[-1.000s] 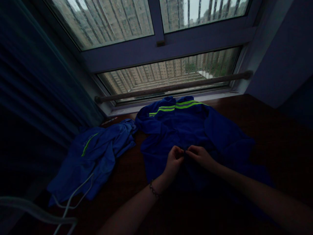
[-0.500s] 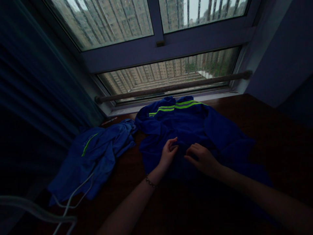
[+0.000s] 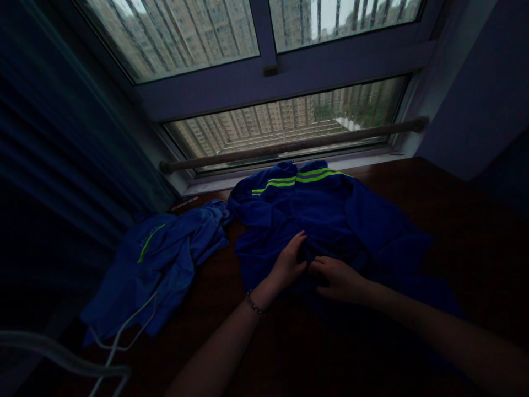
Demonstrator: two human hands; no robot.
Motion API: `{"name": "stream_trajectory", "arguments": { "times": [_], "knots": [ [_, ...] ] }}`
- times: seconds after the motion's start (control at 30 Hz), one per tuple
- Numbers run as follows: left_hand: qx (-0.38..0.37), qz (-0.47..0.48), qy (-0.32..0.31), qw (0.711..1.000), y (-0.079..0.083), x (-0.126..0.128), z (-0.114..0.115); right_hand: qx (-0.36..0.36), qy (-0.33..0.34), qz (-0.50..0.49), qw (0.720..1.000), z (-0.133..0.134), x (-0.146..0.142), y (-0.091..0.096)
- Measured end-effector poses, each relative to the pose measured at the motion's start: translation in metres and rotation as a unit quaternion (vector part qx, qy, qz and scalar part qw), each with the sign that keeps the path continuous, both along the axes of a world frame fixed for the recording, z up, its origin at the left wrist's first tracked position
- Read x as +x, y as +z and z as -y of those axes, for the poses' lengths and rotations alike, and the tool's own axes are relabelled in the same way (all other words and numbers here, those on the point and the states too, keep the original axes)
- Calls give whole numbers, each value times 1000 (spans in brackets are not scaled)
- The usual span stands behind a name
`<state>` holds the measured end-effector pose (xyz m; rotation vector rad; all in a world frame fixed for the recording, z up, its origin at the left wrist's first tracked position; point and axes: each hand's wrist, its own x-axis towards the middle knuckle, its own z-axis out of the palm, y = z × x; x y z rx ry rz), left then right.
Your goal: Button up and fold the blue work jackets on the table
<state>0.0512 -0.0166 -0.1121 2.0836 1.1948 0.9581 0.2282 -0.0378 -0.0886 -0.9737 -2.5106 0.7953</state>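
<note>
A dark blue jacket (image 3: 320, 204) with bright green and grey stripes lies spread on the dark wooden surface, its collar toward the window. Over the lower front of it, my left hand (image 3: 288, 263) rests with fingers stretched forward and thumb apart. Close on its right, my right hand (image 3: 339, 280) has its fingers curled in a pinch on the jacket cloth. The two hands nearly meet at the fingertips. Deep shadow hides the small details between them and the jacket's lower edge.
A lighter blue garment (image 3: 165, 264) with a green stripe lies crumpled at left. White hanger-like tubing (image 3: 61, 353) crosses the lower left. Behind the jacket are a metal rail (image 3: 289, 148) and a barred window (image 3: 198, 38). A blue curtain (image 3: 70, 127) hangs at left.
My right hand has moved down and slightly left, its fingers closing in toward the left hand. The left hand has shifted slightly right. Cloth folds between them have changed.
</note>
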Motion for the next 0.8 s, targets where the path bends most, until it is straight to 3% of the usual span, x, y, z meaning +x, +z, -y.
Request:
{"name": "stream_trajectory", "arguments": {
  "times": [0.23, 0.37, 0.43, 0.5, 0.57, 0.63, 0.7, 0.8],
  "knots": [
    [49, -100, 26, 993, 8, -4, -4, -15, 10, -40, 999, -6, 1, -5],
    [101, -56, 87, 989, 18, -1, 7, -150, -21, -107, 983, -18, 2, -9],
    [97, -51, 118, 987, 24, 2, 12, -252, -82, -158, 951, -25, 4, -10],
    [54, -64, 97, 992, 29, 5, 16, -348, -148, -229, 897, -30, 7, -9],
    [-24, -89, 12, 996, 33, 7, 19, -429, -188, -297, 832, -32, 10, -9],
    [-93, -119, -78, 985, 34, 7, 20, -479, -201, -337, 786, -33, 11, -8],
    [-122, -146, -121, 974, 34, 5, 21, -494, -208, -350, 768, -32, 11, -8],
    [-116, -162, -125, 972, 34, 2, 22, -489, -208, -358, 768, -30, 11, -6]
  ]
}}
